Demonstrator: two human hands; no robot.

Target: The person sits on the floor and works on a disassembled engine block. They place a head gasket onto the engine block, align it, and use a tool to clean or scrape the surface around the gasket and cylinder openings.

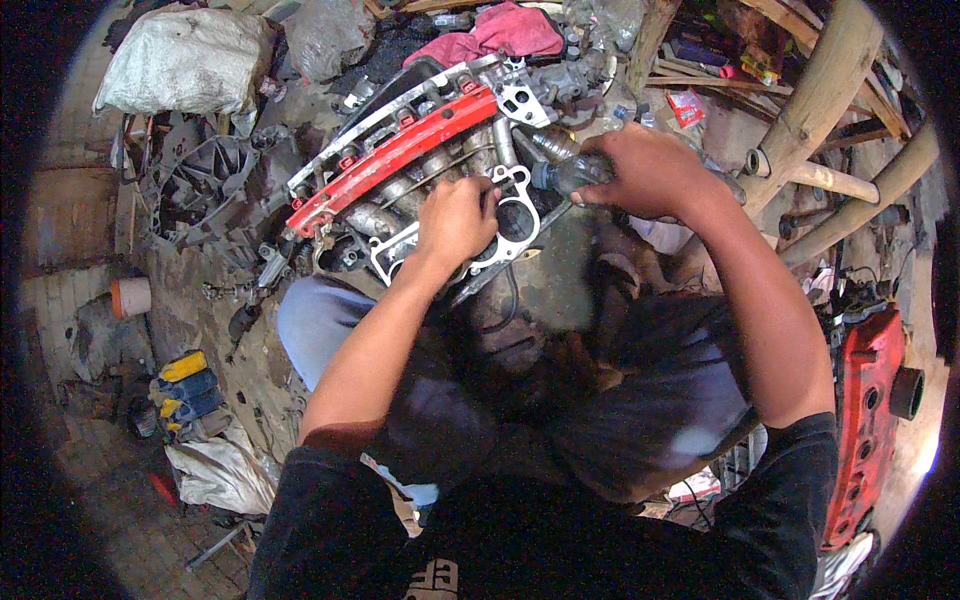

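Observation:
A metal intake manifold with a red rail (400, 155) and a pale flange with round ports (520, 205) rests on my lap. My left hand (455, 220) presses on the flange, fingers curled against the metal; whether it holds a small item is hidden. My right hand (650, 170) grips a clear plastic bottle (565, 175) lying sideways, its cap end pointing left at the flange.
A grey sack (185, 60) and a pink rag (500, 30) lie at the back. Grey engine castings (195, 185) sit left. Wooden poles (830, 110) rise at right. A red engine cover (865, 410) stands right. Yellow-blue tool handles (185, 385) lie lower left.

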